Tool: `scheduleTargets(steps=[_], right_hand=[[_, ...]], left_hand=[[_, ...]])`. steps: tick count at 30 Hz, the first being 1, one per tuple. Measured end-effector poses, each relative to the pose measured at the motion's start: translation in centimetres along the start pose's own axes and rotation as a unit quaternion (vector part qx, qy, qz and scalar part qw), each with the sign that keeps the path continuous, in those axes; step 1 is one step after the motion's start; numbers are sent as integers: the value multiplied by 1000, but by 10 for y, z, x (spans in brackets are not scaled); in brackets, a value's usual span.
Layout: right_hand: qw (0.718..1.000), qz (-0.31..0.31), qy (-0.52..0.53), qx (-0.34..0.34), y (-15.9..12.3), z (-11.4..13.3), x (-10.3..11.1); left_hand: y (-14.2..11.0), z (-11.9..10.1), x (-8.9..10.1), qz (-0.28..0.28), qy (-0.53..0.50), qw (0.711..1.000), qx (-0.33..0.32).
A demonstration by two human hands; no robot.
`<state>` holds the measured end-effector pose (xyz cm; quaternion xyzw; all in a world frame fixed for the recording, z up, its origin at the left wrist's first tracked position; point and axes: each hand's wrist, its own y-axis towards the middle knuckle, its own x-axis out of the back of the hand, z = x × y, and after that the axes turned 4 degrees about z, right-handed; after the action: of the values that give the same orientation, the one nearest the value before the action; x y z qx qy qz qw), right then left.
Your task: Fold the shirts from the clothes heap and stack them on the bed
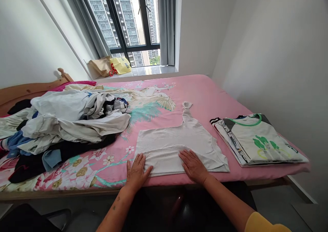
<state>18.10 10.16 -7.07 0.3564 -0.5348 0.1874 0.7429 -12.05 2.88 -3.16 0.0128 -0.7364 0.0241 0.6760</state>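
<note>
A light grey shirt [164, 141] lies spread on the pink bed near its front edge, with one sleeve [188, 114] pointing away from me. My left hand [137, 172] rests flat on the shirt's lower left corner, fingers spread. On the near middle part of the cloth, my right hand [193, 164] lies flat with its fingers stretched out. Small wrinkles run across the cloth between the two hands. Neither hand grips the fabric.
To the right sits a stack of folded shirts [261, 141], the top one white with green print. A heap of loose clothes [69, 119] covers the bed's left side. Paper bags [120, 65] stand on the windowsill. The bed's front edge [84, 191] runs before me.
</note>
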Motion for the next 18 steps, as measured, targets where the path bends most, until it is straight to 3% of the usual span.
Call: scheduleTargets(steps=[4, 7, 9, 13, 18], right_hand=[[1000, -4, 15, -11, 1, 1, 2], [1000, 3, 24, -13, 2, 0, 5], [1000, 7, 28, -14, 3, 0, 6], [999, 5, 36, -16, 3, -1, 8], [999, -14, 50, -12, 1, 0, 6]], left_hand=[[3, -4, 5, 23, -1, 997, -72], [4, -7, 1, 64, 5, 996, -66], [5, -8, -2, 61, 4, 996, -60], [3, 3, -6, 0, -26, 998, -50], [-15, 36, -2, -114, -78, 990, -32]])
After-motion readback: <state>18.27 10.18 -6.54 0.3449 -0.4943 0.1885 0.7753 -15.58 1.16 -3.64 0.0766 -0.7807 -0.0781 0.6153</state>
